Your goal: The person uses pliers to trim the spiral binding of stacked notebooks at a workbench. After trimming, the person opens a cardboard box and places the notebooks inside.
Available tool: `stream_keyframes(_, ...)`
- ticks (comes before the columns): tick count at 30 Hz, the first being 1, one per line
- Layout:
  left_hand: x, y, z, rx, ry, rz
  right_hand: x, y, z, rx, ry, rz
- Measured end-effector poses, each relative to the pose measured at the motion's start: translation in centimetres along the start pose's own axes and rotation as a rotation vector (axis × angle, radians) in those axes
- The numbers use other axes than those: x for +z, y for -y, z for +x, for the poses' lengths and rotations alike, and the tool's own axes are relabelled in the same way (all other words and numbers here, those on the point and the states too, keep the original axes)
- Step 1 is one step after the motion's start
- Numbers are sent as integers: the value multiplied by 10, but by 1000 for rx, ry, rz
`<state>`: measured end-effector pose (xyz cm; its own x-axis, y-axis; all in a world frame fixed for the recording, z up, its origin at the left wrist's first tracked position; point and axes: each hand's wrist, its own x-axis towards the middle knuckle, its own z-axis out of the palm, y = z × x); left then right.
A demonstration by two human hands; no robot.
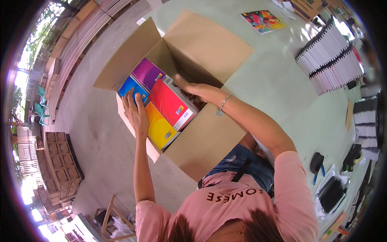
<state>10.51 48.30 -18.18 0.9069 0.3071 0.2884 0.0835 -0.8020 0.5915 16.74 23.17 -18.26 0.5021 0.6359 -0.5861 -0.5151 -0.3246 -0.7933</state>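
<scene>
A brown cardboard box [207,141] with its flaps folded out holds stacks of spiral notebooks. On top I see a purple notebook [147,74], a blue notebook [131,85], a red notebook [166,101] and a yellow notebook [158,126]. My left hand [137,113] lies with its fingers apart over the blue one, along the box's left side. Inside the box, my right hand [197,89] is beside the right side of the red notebook's stack, thumb stretched out. Its other fingers are partly hidden.
The box stands at the edge of a pale green table [274,109]. A colourful notebook [264,21] lies at the far side. Tall notebook stacks [328,58] stand at the right, near blue-handled pliers [317,167]. Stacked brown boxes [60,161] stand on the floor at left.
</scene>
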Motion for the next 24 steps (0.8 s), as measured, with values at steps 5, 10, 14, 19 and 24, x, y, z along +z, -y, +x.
stream_keyframes(5, 2, -1, 0, 88, -96, 54, 7, 2, -8, -39, -136, -57)
stream_keyframes(10, -2, -2, 2, 73, -78, 7, 12, 6, -12, -110, 75, 165)
stream_keyframes(14, 0, 2, 3, 23, -40, -46, 13, 6, -13, -119, 125, 263)
stream_keyframes(19, 4, 2, 2, 16, -12, 69, 10, 1, -1, -89, 199, 256)
stream_keyframes(24, 8, -3, -5, 42, -1, 295, 15, 7, -13, -114, 98, 217)
